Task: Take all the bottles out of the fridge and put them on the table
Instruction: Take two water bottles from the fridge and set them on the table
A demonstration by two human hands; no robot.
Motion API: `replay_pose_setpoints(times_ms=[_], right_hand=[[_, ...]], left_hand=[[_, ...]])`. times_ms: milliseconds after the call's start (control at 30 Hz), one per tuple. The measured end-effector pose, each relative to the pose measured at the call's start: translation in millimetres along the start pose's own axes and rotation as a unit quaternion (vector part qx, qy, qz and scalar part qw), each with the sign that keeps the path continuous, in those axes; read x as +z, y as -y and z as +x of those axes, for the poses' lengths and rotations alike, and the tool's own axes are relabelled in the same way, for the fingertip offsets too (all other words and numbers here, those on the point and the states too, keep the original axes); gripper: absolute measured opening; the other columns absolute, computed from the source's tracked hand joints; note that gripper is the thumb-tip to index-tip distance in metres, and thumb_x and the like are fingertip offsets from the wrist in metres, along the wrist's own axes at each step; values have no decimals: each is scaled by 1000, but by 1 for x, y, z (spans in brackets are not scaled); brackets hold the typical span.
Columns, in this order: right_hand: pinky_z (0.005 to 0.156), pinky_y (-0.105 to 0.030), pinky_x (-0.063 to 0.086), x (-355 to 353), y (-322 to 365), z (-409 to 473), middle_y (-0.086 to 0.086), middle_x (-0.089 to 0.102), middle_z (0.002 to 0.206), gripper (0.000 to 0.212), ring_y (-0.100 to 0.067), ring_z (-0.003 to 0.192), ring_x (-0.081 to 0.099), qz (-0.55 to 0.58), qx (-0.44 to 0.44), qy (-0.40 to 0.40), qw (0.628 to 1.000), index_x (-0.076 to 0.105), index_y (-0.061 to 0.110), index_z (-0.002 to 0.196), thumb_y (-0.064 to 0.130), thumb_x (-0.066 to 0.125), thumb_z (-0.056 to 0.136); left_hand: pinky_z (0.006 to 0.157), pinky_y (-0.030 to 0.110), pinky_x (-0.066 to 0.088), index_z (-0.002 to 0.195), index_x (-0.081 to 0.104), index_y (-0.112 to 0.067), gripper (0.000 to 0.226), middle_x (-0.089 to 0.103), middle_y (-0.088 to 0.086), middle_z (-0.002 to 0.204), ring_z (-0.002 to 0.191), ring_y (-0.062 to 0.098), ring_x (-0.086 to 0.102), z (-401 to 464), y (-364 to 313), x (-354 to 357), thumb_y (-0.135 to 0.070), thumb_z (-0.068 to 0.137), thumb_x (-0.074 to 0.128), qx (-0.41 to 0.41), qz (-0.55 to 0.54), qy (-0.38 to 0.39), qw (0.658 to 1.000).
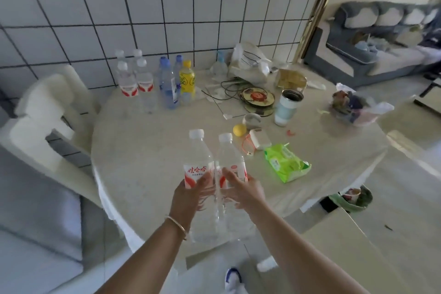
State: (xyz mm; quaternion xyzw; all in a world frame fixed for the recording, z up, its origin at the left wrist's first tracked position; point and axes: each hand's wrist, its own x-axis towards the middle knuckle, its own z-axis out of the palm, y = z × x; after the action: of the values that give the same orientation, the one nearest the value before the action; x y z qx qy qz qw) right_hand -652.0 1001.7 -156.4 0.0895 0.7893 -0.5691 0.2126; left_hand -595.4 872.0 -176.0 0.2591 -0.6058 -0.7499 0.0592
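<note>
My left hand (191, 194) grips a clear water bottle (198, 157) with a white cap and a red-and-white label. My right hand (243, 190) grips a second, matching water bottle (232, 157) right beside it. Both bottles are upright and held over the near edge of the round white table (148, 155). At the table's far left, against the tiled wall, stand several bottles: clear ones with red labels (134, 79), two blue-capped bottles (168, 83) and a yellow bottle (187, 79).
A green packet (287, 163), a lemon (239, 130), a white case (260, 138), a mug (287, 107), a round tin (257, 99), cables and bags crowd the table's right and back. A white chair (47, 112) stands left. A bin (353, 198) sits on the floor at right.
</note>
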Motion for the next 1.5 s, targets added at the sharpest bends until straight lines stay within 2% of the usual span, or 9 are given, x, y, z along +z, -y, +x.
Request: replay_pose_setpoints(times_ms=[233, 500, 633, 833, 933, 1067, 1267, 1367, 1500], right_hand=[[44, -16, 44, 27, 67, 107, -9, 74, 89, 34, -12, 65, 67, -23, -38, 135, 990, 70, 15, 92, 47, 66, 82], [57, -28, 49, 78, 122, 189, -1, 70, 75, 28, -17, 68, 65, -62, -46, 213, 974, 67, 22, 80, 50, 68, 78], [53, -26, 49, 112, 133, 214, -3, 71, 76, 28, -19, 69, 67, -73, -50, 235, 968, 67, 21, 81, 49, 70, 77], [56, -27, 50, 164, 144, 249, -2, 70, 78, 23, -18, 71, 66, -75, -53, 269, 959, 64, 23, 78, 46, 69, 80], [53, -22, 48, 188, 154, 267, 2, 67, 69, 18, -12, 63, 64, -57, -70, 276, 957, 63, 23, 72, 36, 75, 75], [59, -22, 53, 211, 172, 295, -8, 70, 88, 47, -20, 77, 67, -3, -113, 348, 930, 65, 14, 97, 29, 84, 57], [88, -49, 53, 245, 179, 347, -25, 63, 109, 76, -27, 98, 62, -26, -167, 374, 912, 51, 5, 119, 18, 85, 53], [84, -52, 54, 261, 172, 361, -21, 61, 109, 100, -28, 99, 59, -60, -151, 348, 923, 42, 0, 125, 26, 88, 41], [84, -62, 51, 272, 157, 374, -10, 64, 105, 97, -25, 98, 61, -81, -172, 309, 932, 47, 12, 119, 38, 93, 37]], left_hand=[[85, 57, 53, 94, 71, -17, 59, 75, 12, 93, 89, 33, 71, 87, -29, 0, -63, 58, 74, 14, -34, -91, 995], [84, 60, 53, 98, 69, -12, 51, 73, 18, 95, 92, 41, 68, 158, -63, -25, -52, 68, 72, 8, -62, -204, 977], [81, 53, 53, 99, 68, -10, 54, 73, 19, 93, 86, 39, 68, 185, -66, -48, -53, 68, 73, 4, -72, -213, 974], [44, 22, 45, 82, 67, -9, 43, 66, -1, 61, 51, 17, 58, 227, -74, -90, -39, 54, 80, 9, -24, -153, 988], [55, 24, 53, 89, 67, -13, 45, 71, -1, 71, 62, 14, 66, 251, -73, -110, -28, 50, 83, 16, -23, -168, 985], [74, 35, 59, 110, 59, -15, 67, 70, 6, 100, 89, 21, 69, 287, -74, -135, -30, 52, 88, 37, 43, -221, 974], [79, 28, 56, 103, 58, -33, 73, 71, -6, 98, 90, 11, 68, 337, -78, -165, -41, 38, 89, 49, 102, -248, 962], [73, 13, 50, 94, 56, -34, 61, 68, -15, 92, 83, -3, 65, 357, -80, -179, -23, 47, 93, 53, 143, -245, 957], [69, -4, 41, 102, 55, -24, 64, 61, -26, 89, 76, -25, 56, 372, -77, -190, -18, 50, 92, 87, 190, -245, 947]])
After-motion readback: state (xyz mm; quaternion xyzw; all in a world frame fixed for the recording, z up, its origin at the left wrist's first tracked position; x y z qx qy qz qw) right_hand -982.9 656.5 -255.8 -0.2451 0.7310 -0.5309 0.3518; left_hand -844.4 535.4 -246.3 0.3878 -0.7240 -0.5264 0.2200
